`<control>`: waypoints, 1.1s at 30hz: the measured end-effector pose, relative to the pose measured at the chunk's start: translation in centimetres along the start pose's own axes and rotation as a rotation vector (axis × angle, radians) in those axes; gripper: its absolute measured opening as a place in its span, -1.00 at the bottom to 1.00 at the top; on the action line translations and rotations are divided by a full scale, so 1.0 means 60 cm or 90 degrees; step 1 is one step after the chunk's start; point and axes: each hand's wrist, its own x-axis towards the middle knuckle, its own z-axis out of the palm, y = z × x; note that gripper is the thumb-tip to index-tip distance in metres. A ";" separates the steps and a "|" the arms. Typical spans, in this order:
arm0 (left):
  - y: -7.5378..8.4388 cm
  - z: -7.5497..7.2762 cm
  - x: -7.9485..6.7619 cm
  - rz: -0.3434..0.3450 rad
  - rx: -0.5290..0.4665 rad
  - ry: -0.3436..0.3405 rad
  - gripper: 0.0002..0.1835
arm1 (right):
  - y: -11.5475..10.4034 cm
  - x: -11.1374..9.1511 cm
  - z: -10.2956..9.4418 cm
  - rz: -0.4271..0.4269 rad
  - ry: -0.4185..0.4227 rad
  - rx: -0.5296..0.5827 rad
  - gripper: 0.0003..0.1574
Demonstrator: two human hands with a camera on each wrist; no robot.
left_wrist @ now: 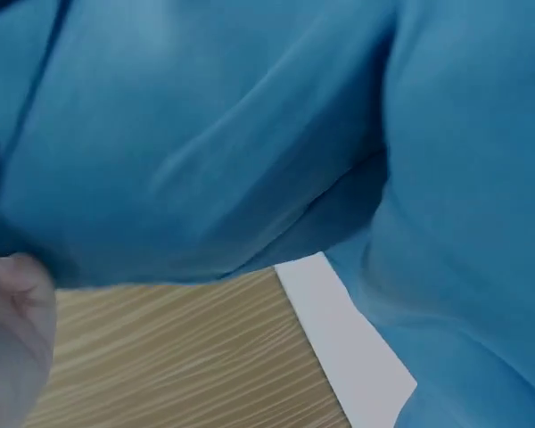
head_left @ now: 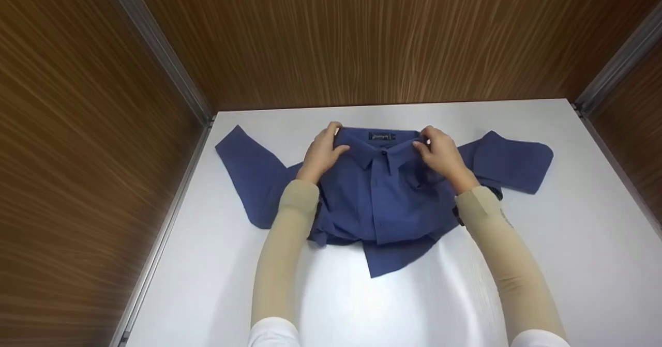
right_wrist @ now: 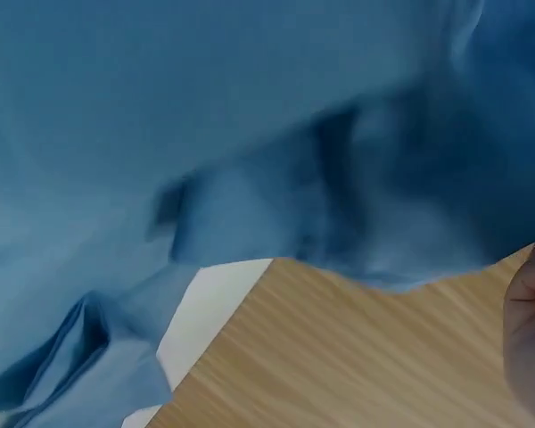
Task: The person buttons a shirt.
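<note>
A navy blue button-front shirt (head_left: 357, 197) is bunched on a white table, its collar at the far side and a dark label (head_left: 381, 136) inside the neck. My left hand (head_left: 323, 150) pinches the shirt at the left of the collar, thumb on the near face. At the collar's right side, my right hand (head_left: 439, 150) pinches the cloth between thumb and fingers. Both sleeves spread outward, the left sleeve (head_left: 248, 171) bent and the right sleeve (head_left: 512, 163) folded over. In both wrist views, blue cloth fills most of the picture, with only part of each hand at the edge.
The white table (head_left: 336, 305) carries the shirt. A brown wood-grain panel (head_left: 362, 36) rises behind it, with another wood panel (head_left: 77, 181) along the left and one (head_left: 636, 114) on the right. Metal strips (head_left: 170, 62) run along the corners.
</note>
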 end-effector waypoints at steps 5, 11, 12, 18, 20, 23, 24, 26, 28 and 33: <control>0.000 0.043 -0.010 -0.072 0.119 0.010 -0.61 | -0.012 -0.007 0.047 0.053 -0.054 -0.029 -0.57; -0.010 0.129 -0.011 -0.069 0.118 -0.254 -0.79 | -0.039 -0.029 0.103 -0.016 -0.169 0.024 -0.91; -0.023 0.154 -0.003 -0.072 0.119 -0.289 -0.78 | -0.022 -0.028 0.126 -0.044 -0.184 0.052 -0.91; -0.155 0.336 0.058 -0.051 0.085 -0.346 -0.78 | 0.064 -0.024 0.250 -0.019 -0.352 0.047 -0.76; -0.185 0.376 0.069 -0.032 0.026 -0.343 -0.79 | 0.100 -0.029 0.285 -0.012 -0.353 0.032 -0.67; -0.198 0.399 0.072 -0.057 -0.086 -0.332 -0.82 | 0.106 -0.038 0.289 0.003 -0.339 0.075 -0.49; -0.197 0.400 0.071 -0.072 -0.113 -0.317 -0.79 | 0.108 -0.038 0.290 0.028 -0.341 0.086 -0.45; -0.183 0.391 0.067 -0.136 -0.172 -0.300 -0.72 | 0.045 -0.043 0.240 0.090 -0.362 0.113 -0.42; -0.165 0.377 0.061 -0.169 -0.213 -0.265 -0.66 | -0.031 -0.049 0.187 0.158 -0.391 0.118 -0.44; -0.127 0.348 0.047 -0.265 -0.358 -0.189 -0.54 | -0.092 -0.060 0.140 0.146 -0.369 0.127 -0.45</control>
